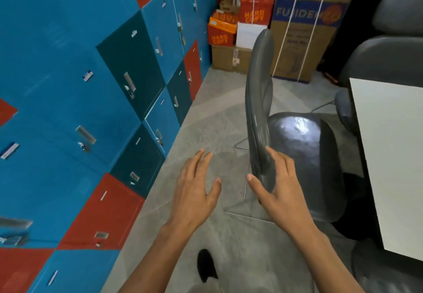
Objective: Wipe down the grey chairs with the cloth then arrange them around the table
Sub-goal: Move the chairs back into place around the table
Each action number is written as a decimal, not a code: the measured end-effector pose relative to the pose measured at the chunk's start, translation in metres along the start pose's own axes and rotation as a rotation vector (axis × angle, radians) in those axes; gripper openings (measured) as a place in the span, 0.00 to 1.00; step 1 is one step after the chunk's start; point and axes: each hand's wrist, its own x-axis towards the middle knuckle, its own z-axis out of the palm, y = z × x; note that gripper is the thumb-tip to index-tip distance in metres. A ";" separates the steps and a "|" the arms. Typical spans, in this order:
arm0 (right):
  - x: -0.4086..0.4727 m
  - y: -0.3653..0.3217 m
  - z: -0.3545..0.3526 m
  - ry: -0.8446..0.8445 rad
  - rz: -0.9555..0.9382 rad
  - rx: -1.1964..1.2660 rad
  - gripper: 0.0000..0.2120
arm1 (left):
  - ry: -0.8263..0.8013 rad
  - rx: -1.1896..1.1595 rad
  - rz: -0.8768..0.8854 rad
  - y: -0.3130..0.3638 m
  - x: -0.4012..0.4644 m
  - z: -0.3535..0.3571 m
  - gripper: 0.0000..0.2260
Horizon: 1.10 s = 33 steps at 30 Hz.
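Chair [297,155] between lockers [91,86] and table [393,155] — boxes [274,29] behind.

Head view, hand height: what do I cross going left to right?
Lockers → left hand, open over the floor → right hand on the backrest of the grey chair → white table.

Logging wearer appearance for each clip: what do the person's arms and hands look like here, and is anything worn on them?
Both forearms are bare as far as the frame shows: no sleeves in view. The left hand and right hand carry no gloves, rings, watch or bands that I can make out. Fingernails look short and unpainted. No markings or tattoos are visible.
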 end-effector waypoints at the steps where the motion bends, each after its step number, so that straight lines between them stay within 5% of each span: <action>1: 0.017 -0.006 0.007 0.028 0.008 -0.010 0.36 | -0.011 0.013 0.022 -0.007 0.022 -0.006 0.30; 7: 0.095 -0.025 0.032 0.137 0.107 -0.058 0.38 | -0.062 0.041 0.130 -0.031 0.135 -0.027 0.29; 17: 0.222 -0.014 0.039 0.061 0.365 -0.200 0.44 | -0.146 0.012 0.364 -0.022 0.321 -0.007 0.29; 27: 0.332 -0.005 0.008 0.085 0.600 -0.164 0.46 | -0.311 -0.047 0.534 0.025 0.498 0.021 0.27; 33: 0.356 -0.009 0.008 0.126 0.758 -0.247 0.45 | -0.390 -0.032 0.797 0.064 0.579 0.059 0.24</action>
